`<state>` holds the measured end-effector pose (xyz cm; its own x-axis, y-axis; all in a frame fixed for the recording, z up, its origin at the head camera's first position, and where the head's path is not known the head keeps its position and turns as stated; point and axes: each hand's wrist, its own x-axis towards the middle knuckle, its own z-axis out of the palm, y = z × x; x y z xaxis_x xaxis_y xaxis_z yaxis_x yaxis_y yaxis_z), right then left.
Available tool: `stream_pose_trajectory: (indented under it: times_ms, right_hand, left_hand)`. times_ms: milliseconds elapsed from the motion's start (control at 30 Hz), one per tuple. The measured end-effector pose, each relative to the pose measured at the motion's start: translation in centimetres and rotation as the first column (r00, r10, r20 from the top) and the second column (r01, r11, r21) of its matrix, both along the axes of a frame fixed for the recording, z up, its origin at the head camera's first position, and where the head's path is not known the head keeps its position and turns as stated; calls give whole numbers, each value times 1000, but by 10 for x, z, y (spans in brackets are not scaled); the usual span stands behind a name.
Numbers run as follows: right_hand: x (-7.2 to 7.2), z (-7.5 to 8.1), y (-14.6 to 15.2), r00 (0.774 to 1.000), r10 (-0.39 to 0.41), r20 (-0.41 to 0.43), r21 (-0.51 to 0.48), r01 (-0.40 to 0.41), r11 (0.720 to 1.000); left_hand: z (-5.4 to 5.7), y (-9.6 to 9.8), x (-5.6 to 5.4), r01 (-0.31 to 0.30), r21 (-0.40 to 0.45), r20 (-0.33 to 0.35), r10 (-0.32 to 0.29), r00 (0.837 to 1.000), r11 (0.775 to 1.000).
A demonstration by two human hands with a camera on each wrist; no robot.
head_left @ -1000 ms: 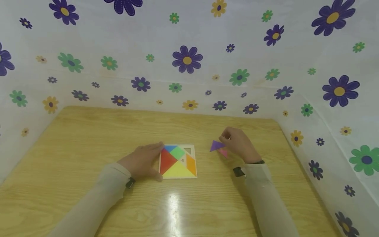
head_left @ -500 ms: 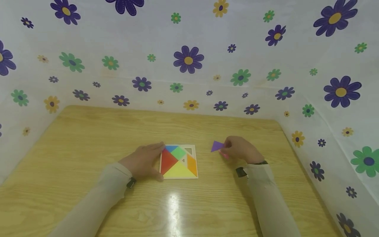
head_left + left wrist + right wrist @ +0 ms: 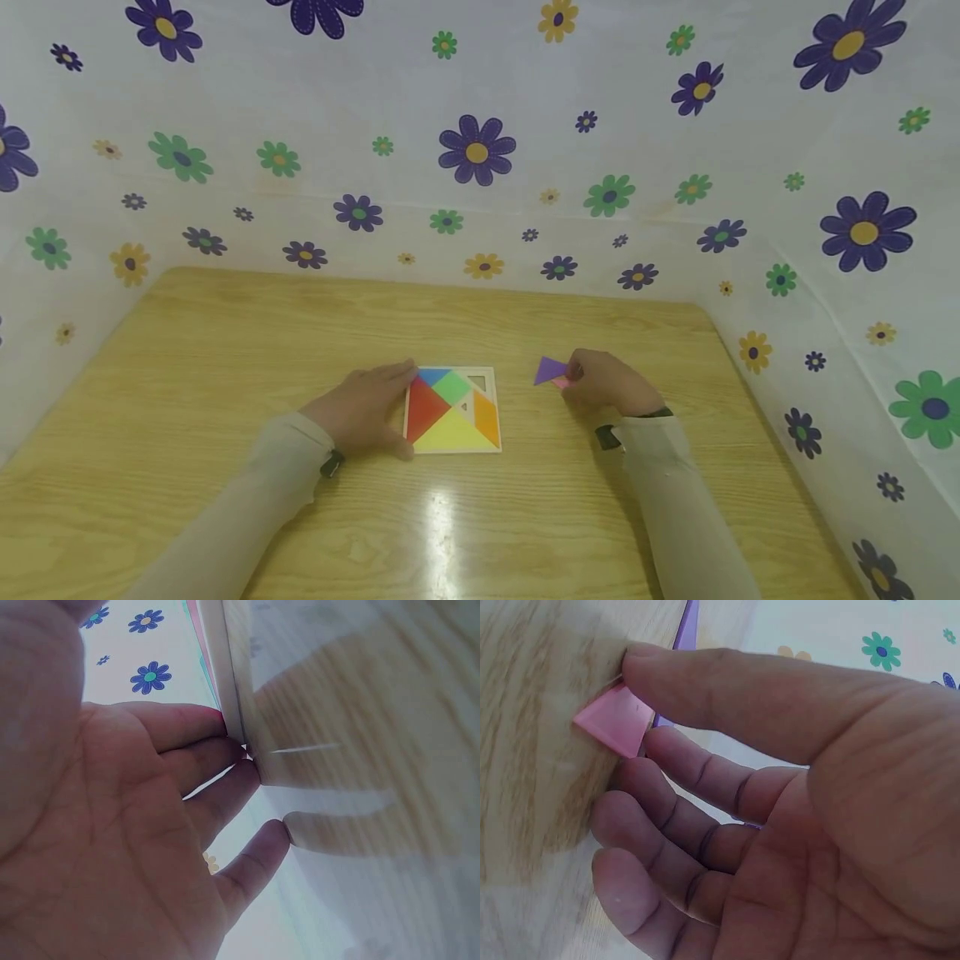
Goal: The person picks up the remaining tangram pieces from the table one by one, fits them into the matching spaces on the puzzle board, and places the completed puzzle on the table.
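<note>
A square tangram board lies on the table, with red, yellow, blue, green and orange pieces in it and bare gaps at its right side. My left hand rests at the board's left edge, fingers extended to the far corner and thumb at the near one. In the left wrist view, fingertips touch the board's side. Right of the board, my right hand pinches a small pink triangle between thumb and index finger, close over the table. A purple triangle lies right beside it, partly hidden by the fingers.
The light wooden table is enclosed at the back and sides by white cloth printed with flowers. A bright reflection shows on the tabletop in front of the board.
My right hand has come down and slightly nearer onto the pink triangle, which has shifted closer against the purple one. The left hand and board stay in place.
</note>
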<state>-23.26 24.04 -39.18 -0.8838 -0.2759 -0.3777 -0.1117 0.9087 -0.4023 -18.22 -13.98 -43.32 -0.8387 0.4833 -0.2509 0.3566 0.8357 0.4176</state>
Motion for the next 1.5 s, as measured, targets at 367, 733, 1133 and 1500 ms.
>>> stream_pose_trajectory:
  times_ms: [367, 733, 1133, 1500]
  right_hand:
    - [-2, -3, -5, 993, 103, -61, -9, -103, 995]
    - [-3, -6, -11, 967, 227, -115, -26, -231, 973]
    - [-4, -9, -12, 978, 181, -100, -94, -190, 977]
    - [-4, -10, -10, 993, 108, -38, -31, -109, 994]
  left_hand:
    - [1, 1, 1, -9, -12, 5, 9, 1000, 1000]
    - [3, -2, 4, -1, 13, -4, 1, 1000, 1000]
    - [1, -1, 2, -10, -8, 3, 10, 1000, 1000]
    - [-3, -1, 0, -5, 4, -3, 5, 1000, 1000]
